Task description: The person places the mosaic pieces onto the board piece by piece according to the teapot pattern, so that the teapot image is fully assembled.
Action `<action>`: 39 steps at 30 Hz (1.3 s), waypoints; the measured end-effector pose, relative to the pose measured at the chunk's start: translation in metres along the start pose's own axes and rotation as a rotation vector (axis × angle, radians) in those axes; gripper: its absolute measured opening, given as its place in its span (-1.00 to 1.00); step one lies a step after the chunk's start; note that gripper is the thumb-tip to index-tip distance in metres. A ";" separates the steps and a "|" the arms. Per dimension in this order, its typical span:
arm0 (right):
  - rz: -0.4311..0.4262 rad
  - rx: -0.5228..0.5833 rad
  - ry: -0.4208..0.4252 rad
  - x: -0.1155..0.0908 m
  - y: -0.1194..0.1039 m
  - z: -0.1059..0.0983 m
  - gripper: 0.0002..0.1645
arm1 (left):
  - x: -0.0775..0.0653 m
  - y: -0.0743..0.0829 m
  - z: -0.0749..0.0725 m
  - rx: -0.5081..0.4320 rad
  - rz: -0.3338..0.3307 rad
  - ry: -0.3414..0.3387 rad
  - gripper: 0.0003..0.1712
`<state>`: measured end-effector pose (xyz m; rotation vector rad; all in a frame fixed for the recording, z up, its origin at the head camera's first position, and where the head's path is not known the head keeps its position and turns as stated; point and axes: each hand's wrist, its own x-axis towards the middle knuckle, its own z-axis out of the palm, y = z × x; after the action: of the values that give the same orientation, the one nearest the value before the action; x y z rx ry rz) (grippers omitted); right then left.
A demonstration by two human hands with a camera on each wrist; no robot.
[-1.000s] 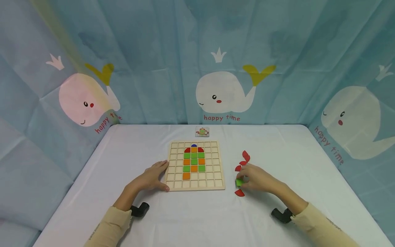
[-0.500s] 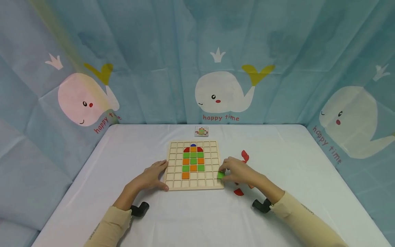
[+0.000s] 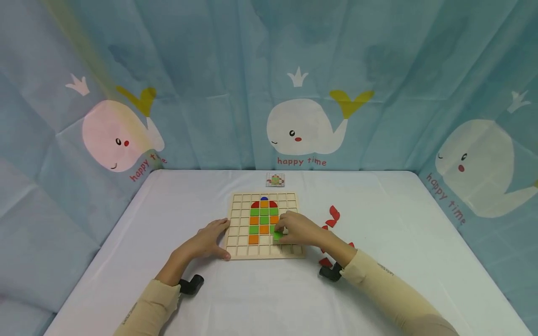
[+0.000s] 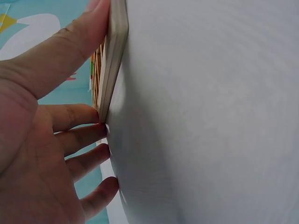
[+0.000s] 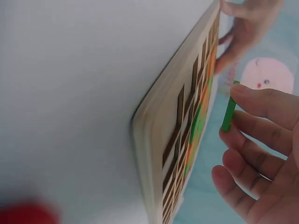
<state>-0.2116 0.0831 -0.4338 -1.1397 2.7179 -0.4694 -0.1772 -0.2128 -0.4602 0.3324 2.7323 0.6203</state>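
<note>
In the head view, a wooden grid board (image 3: pixel 265 256) lies on the white table. Orange, green, red and blue tiles (image 3: pixel 264 220) fill part of its grid, rounded ones at the top. My right hand (image 3: pixel 300 228) pinches a green square tile (image 5: pixel 229 112) between thumb and fingertips, over the lower middle of the board. The right wrist view shows this tile on edge, raised off the grid. My left hand (image 3: pixel 206 240) rests at the board's left side, fingers spread, the thumb (image 4: pixel 70 51) against its edge near the front corner.
Several red pieces (image 3: pixel 334 213) lie right of the board, some partly behind my right hand and forearm. A small picture card (image 3: pixel 275 180) sits beyond the board's far edge. Blue curtains with whales (image 3: pixel 300 123) stand behind the table.
My right hand has picked up the green tile from among the loose pieces and carried it left, over the board. My left hand has stayed at the board's edge.
</note>
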 end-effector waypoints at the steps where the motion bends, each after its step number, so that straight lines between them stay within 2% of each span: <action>1: -0.011 -0.006 -0.001 0.003 -0.002 0.001 -0.67 | 0.000 0.000 0.000 -0.004 -0.002 -0.001 0.26; 7: -0.048 -0.029 -0.018 0.017 -0.010 0.010 -0.69 | 0.000 0.000 0.003 0.002 -0.003 -0.001 0.28; 16: -0.038 -0.065 -0.057 0.031 -0.017 0.019 -0.70 | -0.001 0.001 0.002 0.003 0.014 0.008 0.28; 23: 0.002 -0.068 -0.088 0.034 -0.023 0.019 -0.69 | 0.000 0.000 0.000 0.005 0.014 0.000 0.27; 33: -0.031 -0.071 -0.100 0.037 -0.026 0.015 -0.81 | 0.000 0.000 -0.001 0.001 0.014 0.000 0.27; 39: -0.059 -0.081 -0.115 0.035 -0.025 0.013 -0.79 | -0.001 -0.001 0.000 0.004 0.011 0.002 0.28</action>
<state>-0.2158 0.0391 -0.4386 -1.2293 2.6323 -0.2944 -0.1766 -0.2137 -0.4605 0.3476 2.7356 0.6185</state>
